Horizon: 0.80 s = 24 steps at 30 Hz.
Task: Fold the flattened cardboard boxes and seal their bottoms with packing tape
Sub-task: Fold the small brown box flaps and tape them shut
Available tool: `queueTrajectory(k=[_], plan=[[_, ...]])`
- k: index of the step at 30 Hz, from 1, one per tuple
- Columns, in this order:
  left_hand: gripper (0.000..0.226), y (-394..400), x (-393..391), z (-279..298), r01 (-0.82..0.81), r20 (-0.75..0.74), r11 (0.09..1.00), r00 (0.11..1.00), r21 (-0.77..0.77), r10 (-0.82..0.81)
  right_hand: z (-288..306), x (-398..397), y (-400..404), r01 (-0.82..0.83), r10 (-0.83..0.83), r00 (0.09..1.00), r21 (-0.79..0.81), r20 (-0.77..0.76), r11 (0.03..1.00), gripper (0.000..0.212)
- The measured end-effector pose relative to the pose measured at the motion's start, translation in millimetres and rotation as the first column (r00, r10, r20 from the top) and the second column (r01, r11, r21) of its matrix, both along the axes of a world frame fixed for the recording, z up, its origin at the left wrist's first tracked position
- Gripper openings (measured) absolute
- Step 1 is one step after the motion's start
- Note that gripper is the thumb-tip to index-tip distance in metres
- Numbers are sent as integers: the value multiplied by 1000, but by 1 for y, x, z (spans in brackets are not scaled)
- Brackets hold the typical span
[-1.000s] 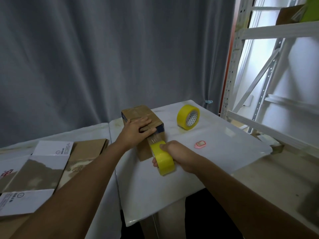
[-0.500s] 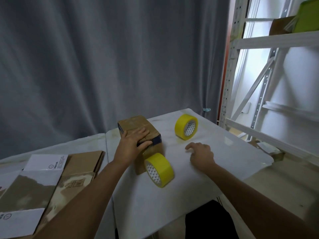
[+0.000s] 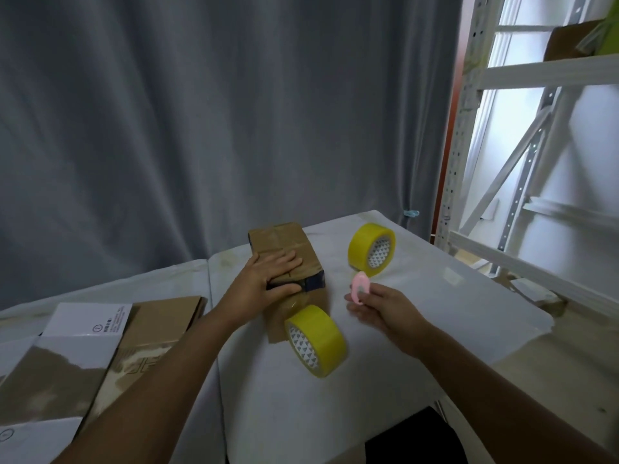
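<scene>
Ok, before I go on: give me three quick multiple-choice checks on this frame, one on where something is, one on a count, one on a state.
1. Where is the small pink cutter?
A. Lying on the white table
B. Pinched in the right hand
C. On top of the brown cardboard box

2. How many yellow tape rolls are in view?
A. One
B. Two
C. Three

3. What is the left hand doing?
A. Pressing down on the box
B. Holding a tape roll
C. Hanging idle

Answers:
1. B: the small pink cutter is held up off the white table by the right hand.
2. B: the near yellow tape roll stands against the brown cardboard box; the far yellow tape roll stands behind.
3. A: the left hand lies on the box top.
</scene>
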State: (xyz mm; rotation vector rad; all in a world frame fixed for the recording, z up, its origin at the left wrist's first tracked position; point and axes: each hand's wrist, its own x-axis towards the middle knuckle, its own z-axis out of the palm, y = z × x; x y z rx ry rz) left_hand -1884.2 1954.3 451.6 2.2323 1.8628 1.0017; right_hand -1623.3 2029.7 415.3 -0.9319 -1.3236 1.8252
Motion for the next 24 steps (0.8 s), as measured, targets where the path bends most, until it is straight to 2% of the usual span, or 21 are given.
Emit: queueTrajectory(k=[4,7,10,13,16,18,20,21,22,23,24], plan=[[63,3,-5,8,59,27,995,998,-84,-57,15,-14,-6,-6,9,999,63,-47,998,20],[56,7,-7,12,51,43,989,998,-137,-46,30,-26,0,57,-76,995,273,61,960,25],[46,10,-7,16,70,103,982,993,-173,-52,49,-45,2,35,-130,981,538,141,842,26],[47,9,-5,21,56,112,980,993,-191,-35,65,-65,-3,-79,-157,955,728,251,681,24],[47,4,-4,24,31,55,992,998,-125,-24,68,-77,-2,-203,-206,906,807,370,554,27],[49,-5,0,26,-21,140,998,990,-66,30,65,-79,0,-193,-226,903,816,365,545,29],[39,-19,6,23,-195,338,980,926,41,170,63,-79,0,-180,-245,902,824,357,538,29],[31,-27,10,21,-317,456,945,854,75,250,62,-80,0,-179,-247,903,829,353,529,29],[26,-36,15,17,-421,566,905,760,54,320,61,-81,-1,-172,-245,909,837,339,519,29],[26,-45,19,13,-458,654,889,665,-22,359,61,-81,-3,-160,-242,916,845,319,510,30],[31,-54,25,8,-418,706,897,592,-145,390,60,-82,-5,-146,-243,922,851,302,504,30]])
